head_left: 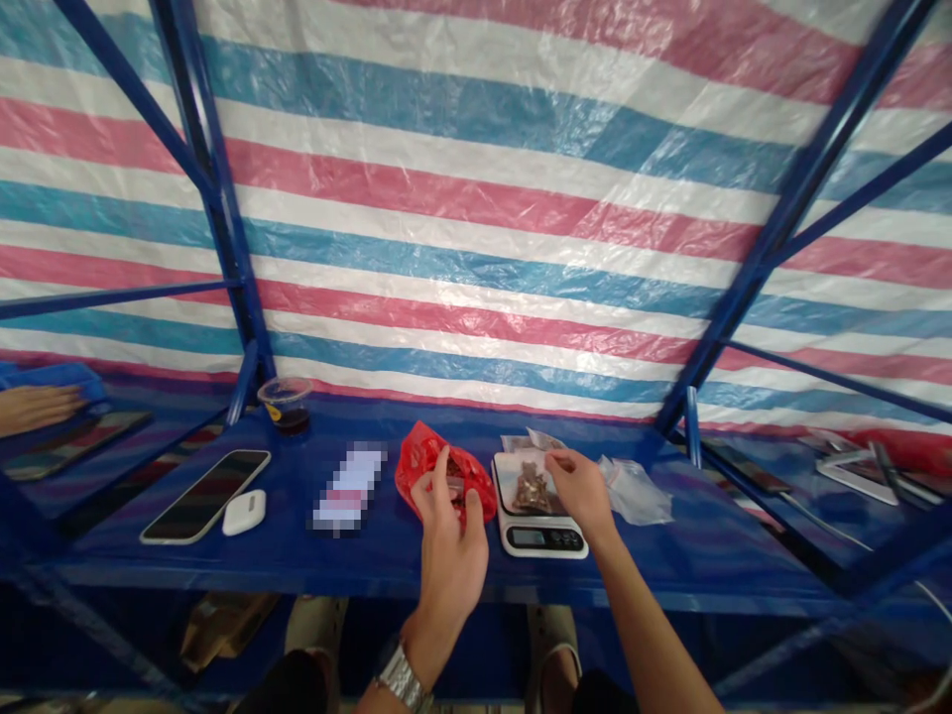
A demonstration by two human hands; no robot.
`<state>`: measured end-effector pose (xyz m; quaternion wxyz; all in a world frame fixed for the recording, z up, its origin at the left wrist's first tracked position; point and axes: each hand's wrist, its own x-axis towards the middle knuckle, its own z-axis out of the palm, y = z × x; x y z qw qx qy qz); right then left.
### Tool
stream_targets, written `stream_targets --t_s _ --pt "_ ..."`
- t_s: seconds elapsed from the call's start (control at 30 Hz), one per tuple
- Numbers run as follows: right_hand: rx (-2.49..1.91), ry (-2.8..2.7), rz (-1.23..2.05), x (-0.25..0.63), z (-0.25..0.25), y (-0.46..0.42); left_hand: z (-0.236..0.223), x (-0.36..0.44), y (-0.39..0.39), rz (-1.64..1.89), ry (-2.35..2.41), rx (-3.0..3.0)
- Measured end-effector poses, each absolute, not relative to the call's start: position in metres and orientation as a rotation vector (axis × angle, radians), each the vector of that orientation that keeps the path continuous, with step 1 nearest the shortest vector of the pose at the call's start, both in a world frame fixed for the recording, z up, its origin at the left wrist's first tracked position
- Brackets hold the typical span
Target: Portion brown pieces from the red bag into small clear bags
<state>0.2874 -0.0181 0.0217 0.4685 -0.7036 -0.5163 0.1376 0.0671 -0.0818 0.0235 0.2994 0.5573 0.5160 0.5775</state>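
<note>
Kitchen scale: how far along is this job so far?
Done: a pile of brown pieces already sits on the digital kitchen scale. In hand: the right hand pinches just above that pile, and the left hand is at the red plastic bag. Left: more pieces still show inside that bag.

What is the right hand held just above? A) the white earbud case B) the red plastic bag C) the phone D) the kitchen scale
D: the right hand is over the kitchen scale, while the red plastic bag lies beside the scale, next to the left hand.
</note>
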Motion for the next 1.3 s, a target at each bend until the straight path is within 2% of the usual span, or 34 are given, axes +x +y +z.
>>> stream_targets --t_s 0.27,0.6,1.3 --pt "-1.904 -1.350 0.111 0.317 0.016 -0.028 0.017 0.065 -0.082 1.510 1.384 1.535" --pt "-1.945 -1.320 0.203 0.336 0.003 -0.030 0.008 0.066 -0.082 1.538 1.330 1.610" --pt "-1.960 -1.341 0.182 0.304 0.005 -0.023 -0.002 0.063 -0.082 1.543 1.303 1.690"
